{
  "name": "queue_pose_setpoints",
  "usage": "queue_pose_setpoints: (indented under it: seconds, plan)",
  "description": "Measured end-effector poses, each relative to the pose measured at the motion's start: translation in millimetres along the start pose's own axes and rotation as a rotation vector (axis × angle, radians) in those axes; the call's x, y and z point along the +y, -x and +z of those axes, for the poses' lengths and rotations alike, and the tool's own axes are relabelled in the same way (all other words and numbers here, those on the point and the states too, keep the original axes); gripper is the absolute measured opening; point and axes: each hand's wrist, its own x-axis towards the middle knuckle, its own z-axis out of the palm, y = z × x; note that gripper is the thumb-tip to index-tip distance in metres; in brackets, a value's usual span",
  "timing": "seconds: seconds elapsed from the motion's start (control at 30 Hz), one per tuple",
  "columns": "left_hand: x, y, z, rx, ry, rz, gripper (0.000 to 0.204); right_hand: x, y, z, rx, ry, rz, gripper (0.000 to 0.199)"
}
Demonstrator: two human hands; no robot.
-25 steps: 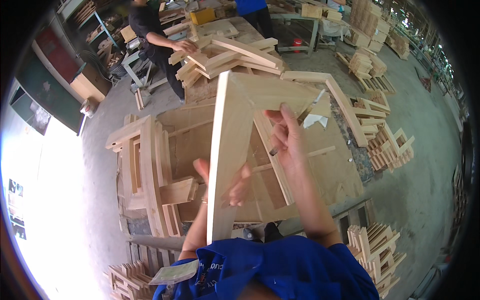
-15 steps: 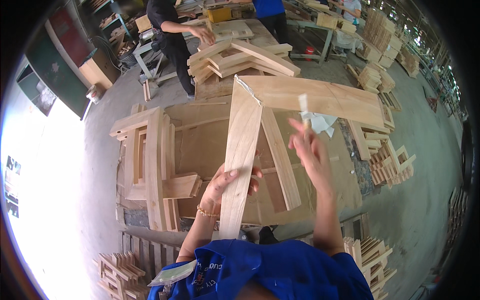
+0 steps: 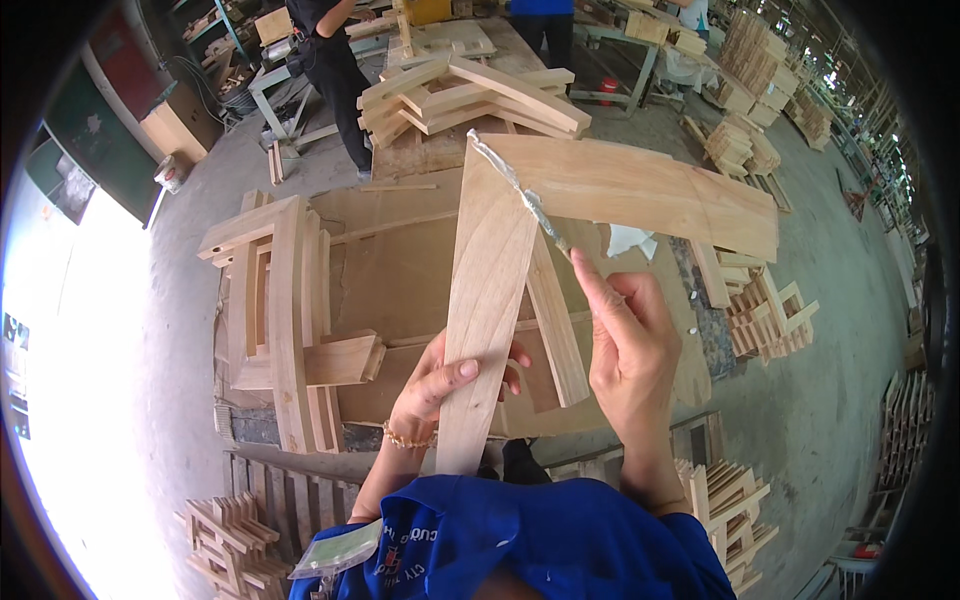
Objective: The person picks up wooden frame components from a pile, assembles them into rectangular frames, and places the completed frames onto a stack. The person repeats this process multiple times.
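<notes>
Left hand (image 3: 440, 385) grips the pale wooden frame (image 3: 490, 300); right hand (image 3: 625, 345), fingers extended, touches its glue-smeared mitre joint (image 3: 520, 195).

A pale wooden frame (image 3: 520, 260) — two flat boards meeting at a mitred corner, grey filler smeared along the joint — stands tilted up, its long board gripped between left fingers (image 3: 445, 375), joint just above right fingertips (image 3: 585, 270).

Daylit workshop interior, evenly bright at centre. Strong overexposure at the left and lower left of the frame, where the floor (image 3: 110, 330) washes out to white. Shadows soft and short. Fisheye distortion bends straight edges toward the rim; black vignette surrounds the circular field. Centre sharp; far upper-right background slightly soft.
</notes>
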Motion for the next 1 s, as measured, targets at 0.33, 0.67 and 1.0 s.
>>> queue_pose_setpoints:
  seconds: [0.33, 0.67, 1.0]
  plan:
    - [-2.8, -1.5, -10.0, 0.065, -0.079, 0.021, 0.070, 19.4, 24.1, -4.6, -0.150, -0.407, 0.138, 0.034]
    - [-32.0, -79.6, -32.8, 0.368, -0.201, 0.096, 0.051, 94.0, 127.8, 10.1, -0.134, -0.691, 0.858, 0.025]
    - [-13.6, -99.8, -25.0, -0.189, -0.225, -0.162, 0.053, 153.6, 0.4, -118.6, 0.185, 0.361, 0.047, 0.027]
